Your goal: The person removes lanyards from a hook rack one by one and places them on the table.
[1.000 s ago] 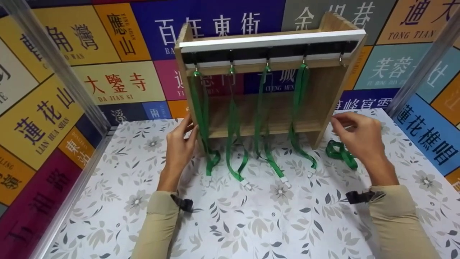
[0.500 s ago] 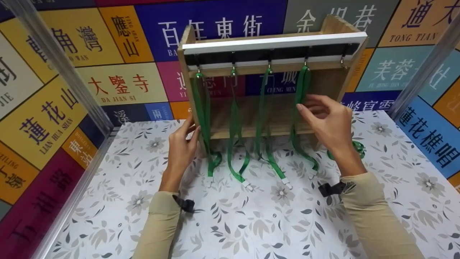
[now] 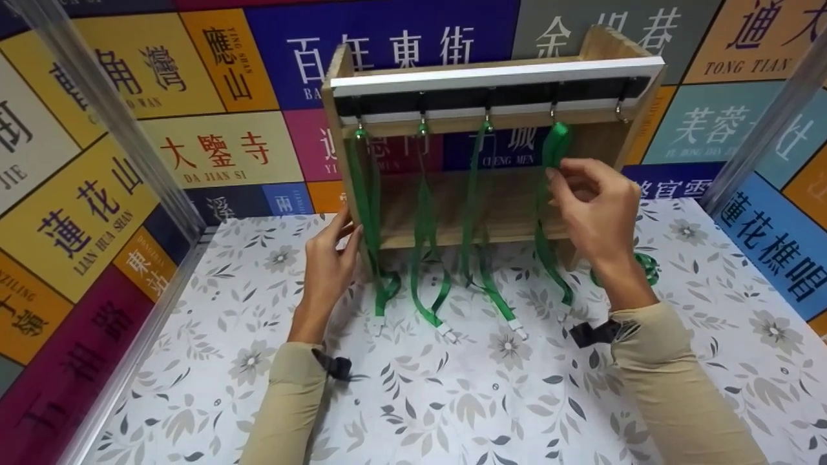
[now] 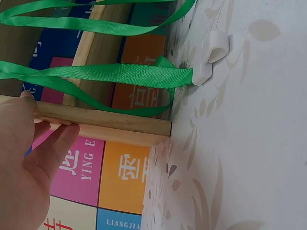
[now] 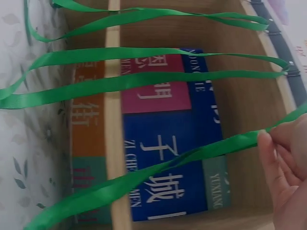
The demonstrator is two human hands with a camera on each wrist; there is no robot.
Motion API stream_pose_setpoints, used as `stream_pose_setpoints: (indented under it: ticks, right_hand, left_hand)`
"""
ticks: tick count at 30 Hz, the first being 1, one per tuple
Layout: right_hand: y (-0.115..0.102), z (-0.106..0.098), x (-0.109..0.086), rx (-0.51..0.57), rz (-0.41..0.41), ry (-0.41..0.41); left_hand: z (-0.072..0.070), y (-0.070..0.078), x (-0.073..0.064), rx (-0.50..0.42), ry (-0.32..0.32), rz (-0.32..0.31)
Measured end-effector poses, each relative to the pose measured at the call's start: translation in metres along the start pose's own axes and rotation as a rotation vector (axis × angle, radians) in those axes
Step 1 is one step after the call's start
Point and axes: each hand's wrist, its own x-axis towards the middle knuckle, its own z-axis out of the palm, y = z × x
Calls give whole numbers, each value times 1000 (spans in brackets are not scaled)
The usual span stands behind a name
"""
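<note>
A wooden rack (image 3: 581, 139) stands upright with a row of metal hooks under its white-and-black front strip. My left hand (image 3: 327, 255) grips the rack's left side panel (image 4: 110, 120), thumb on one face and fingers on the other. Green lanyards hang from the first three hooks, among them the leftmost lanyard (image 4: 129, 74) with a white plastic end clip (image 4: 204, 67). With thumb and fingertips, my right hand (image 3: 601, 213) pinches the fourth lanyard (image 5: 196, 153) near its top. This lanyard's upper loop bulges right below the fourth hook (image 3: 554, 111). The rightmost hook (image 3: 621, 115) is bare.
Another green lanyard (image 3: 646, 268) lies bundled on the table right of the rack, partly behind my right wrist. A floral white cloth (image 3: 452, 400) covers the table. Colourful sign-printed panels (image 3: 239, 155) and clear posts (image 3: 123, 110) enclose the back and sides.
My right hand has moved left from beside the rack to the fourth lanyard and pinched it, shifting its upper part slightly right. My left hand keeps its grip on the side panel.
</note>
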Motion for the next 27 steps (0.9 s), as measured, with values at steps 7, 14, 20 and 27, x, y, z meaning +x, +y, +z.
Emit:
stream_pose_setpoints:
  ticks: [7, 14, 20, 27]
  right_hand:
    - [-10, -24, 8, 39, -18, 23]
    - [-26, -51, 24, 61, 61, 75]
    - [-35, -71, 31, 70, 11, 103]
    - [-41, -89, 34, 16, -2, 134]
  left_hand:
    - [1, 0, 1, 4, -2, 7]
    - [1, -4, -1, 2, 12, 37]
    - [0, -3, -1, 10, 13, 32]
    - [0, -2, 0, 6, 11, 32]
